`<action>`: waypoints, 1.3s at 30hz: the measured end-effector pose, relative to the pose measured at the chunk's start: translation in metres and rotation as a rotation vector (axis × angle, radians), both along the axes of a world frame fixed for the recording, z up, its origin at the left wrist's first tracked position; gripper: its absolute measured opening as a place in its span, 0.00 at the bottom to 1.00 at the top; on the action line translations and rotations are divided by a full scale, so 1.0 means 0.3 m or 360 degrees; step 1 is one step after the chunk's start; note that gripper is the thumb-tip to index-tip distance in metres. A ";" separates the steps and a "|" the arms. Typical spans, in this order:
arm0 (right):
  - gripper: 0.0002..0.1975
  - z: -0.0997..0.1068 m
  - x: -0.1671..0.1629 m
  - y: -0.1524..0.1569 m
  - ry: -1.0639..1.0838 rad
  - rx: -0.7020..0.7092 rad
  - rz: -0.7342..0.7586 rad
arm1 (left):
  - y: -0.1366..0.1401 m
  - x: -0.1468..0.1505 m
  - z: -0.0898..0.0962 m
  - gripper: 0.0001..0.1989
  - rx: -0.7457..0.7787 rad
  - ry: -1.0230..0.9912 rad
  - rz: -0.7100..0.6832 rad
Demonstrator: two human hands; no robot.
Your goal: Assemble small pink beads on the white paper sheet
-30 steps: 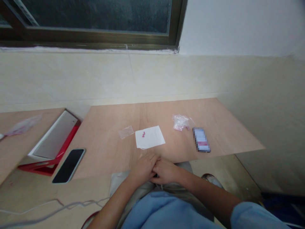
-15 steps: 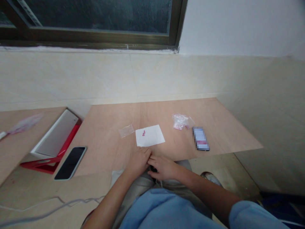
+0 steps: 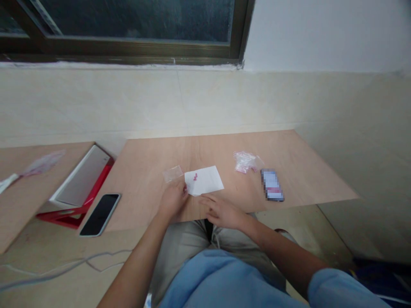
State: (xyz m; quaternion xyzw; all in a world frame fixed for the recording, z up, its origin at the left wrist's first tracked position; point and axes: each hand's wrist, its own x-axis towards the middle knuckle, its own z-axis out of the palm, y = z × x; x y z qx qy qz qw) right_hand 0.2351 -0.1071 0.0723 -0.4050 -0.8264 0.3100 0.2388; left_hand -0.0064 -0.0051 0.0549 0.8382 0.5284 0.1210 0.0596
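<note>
My left hand [image 3: 172, 197] is at the lower left corner of a white sheet of paper [image 3: 208, 181], just below a small clear plastic bag [image 3: 173, 173]. Its fingers are drawn together; a hint of pink shows at the tips, but what they hold, if anything, is too small to make out. Several tiny pink pieces [image 3: 195, 176] lie on the paper's left part. Near the paper's bottom edge rests my right hand [image 3: 223, 211], fingers stretched out over the board's front edge, holding nothing visible.
A wooden board [image 3: 154, 154] carries a bundle of clear bags with pink bits [image 3: 246, 161], a phone with a blurred screen [image 3: 272, 185] and a dark-screened phone [image 3: 100, 214]. Left stand a red-and-white box [image 3: 80, 179] and another board [image 3: 41, 188] with a plastic bag. A cable [image 3: 64, 271] runs below.
My hands, touching each other at the board's edge before, have parted. The left moved up and left to the paper's corner; the right shifted slightly forward. The view tilted a little.
</note>
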 end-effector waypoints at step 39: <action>0.13 -0.207 -0.157 0.467 0.0950 -0.0229 -0.1520 | 0.104 0.023 -0.136 0.05 0.0035 -0.0478 0.0144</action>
